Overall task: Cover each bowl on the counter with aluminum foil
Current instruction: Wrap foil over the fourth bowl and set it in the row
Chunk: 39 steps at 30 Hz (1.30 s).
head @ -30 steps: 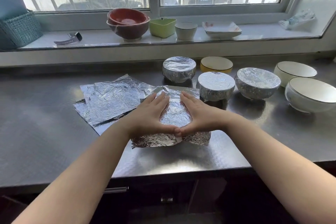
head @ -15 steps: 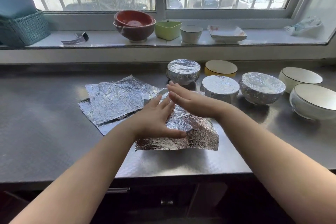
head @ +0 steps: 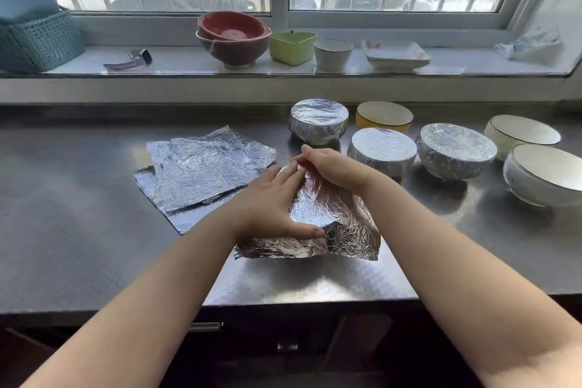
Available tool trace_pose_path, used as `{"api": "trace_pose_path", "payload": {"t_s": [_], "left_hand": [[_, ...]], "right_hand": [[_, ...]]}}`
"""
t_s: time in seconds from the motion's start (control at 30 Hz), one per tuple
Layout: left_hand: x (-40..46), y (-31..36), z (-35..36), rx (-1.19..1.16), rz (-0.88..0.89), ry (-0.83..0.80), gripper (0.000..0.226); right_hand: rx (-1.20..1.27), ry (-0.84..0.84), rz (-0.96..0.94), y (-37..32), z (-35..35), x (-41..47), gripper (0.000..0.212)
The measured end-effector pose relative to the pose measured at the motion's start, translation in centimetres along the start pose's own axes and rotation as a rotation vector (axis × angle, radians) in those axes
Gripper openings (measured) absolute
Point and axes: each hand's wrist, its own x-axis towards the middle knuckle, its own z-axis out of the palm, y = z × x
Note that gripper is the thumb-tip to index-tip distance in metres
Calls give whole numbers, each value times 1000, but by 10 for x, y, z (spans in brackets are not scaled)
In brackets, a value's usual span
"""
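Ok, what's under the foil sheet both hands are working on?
Only crumpled foil sheet shows, domed over a round shape, presumably a bowl. The left hand and right hand rest on it; the foil hides whatever is underneath.

- Spare foil sheets [head: 201, 167] lie left of the foil-draped bowl [head: 318, 208].
- Three covered bowls [head: 382, 151] stand behind and right of it.
- Two uncovered bowls [head: 541, 173] sit farther right.

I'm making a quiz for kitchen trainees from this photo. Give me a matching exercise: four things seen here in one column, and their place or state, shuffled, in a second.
Things:
1. yellow bowl
2. red bowls
3. spare foil sheets
4. left hand

Place or state:
A. stacked on the windowsill
B. pressing foil over the bowl being wrapped
C. uncovered, at the back of the counter
D. lying flat on the counter, left of the hands

Pairs: 1-C, 2-A, 3-D, 4-B
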Motion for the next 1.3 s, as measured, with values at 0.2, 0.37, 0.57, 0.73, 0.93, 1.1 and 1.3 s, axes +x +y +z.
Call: {"api": "trace_pose_path", "payload": {"t_s": [0.2, 0.37, 0.57, 0.73, 0.93, 1.1, 1.3], "left_hand": [[-1, 3, 0, -65, -29, -18, 118], [-2, 3, -1, -91, -29, -21, 119], [-3, 4, -3, -109, -35, -37, 118], [-2, 2, -1, -119, -26, -31, 118], [-3, 1, -1, -142, 3, 2, 118], [-1, -1, 1, -143, 3, -1, 123], [-1, -1, 0, -139, 1, -5, 120]], "right_hand": [[530, 24, 245, 32, -2, -10, 28], [513, 131, 286, 36, 1, -25, 47], [742, 232, 53, 50, -26, -38, 61], [234, 173, -266, 31, -17, -53, 97], [-138, 231, -417, 61, 23, -58, 88], [-82, 248, -555, 76, 25, -54, 83], [-362, 194, -596, 89, 9, -60, 104]]}}
